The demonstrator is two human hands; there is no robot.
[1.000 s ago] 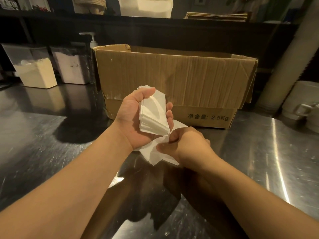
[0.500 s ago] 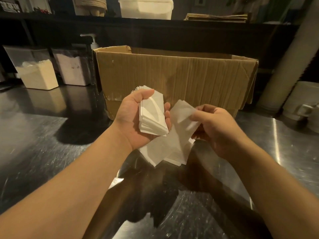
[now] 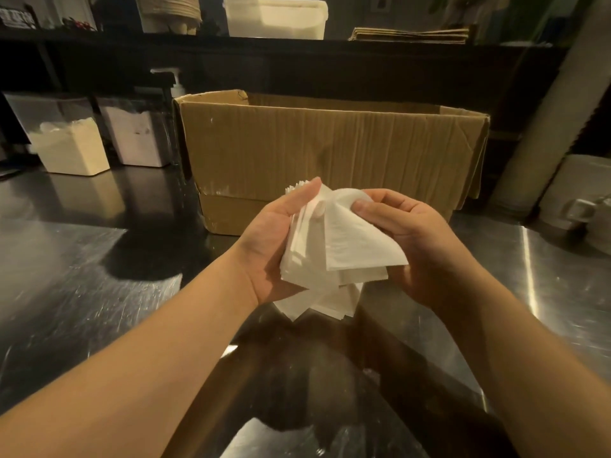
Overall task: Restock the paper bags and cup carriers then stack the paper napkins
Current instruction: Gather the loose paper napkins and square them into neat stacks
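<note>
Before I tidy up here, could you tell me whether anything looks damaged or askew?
The cardboard box is creased, its lower left corner scuffed. Loose napkins lie fanned unevenly on the counter.

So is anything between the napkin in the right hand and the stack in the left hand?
Nothing visible. The right hand pinches a single napkin and lays it straight against the napkin stack gripped by the left hand. More loose napkins lie on the steel counter below, out of the way.
</note>
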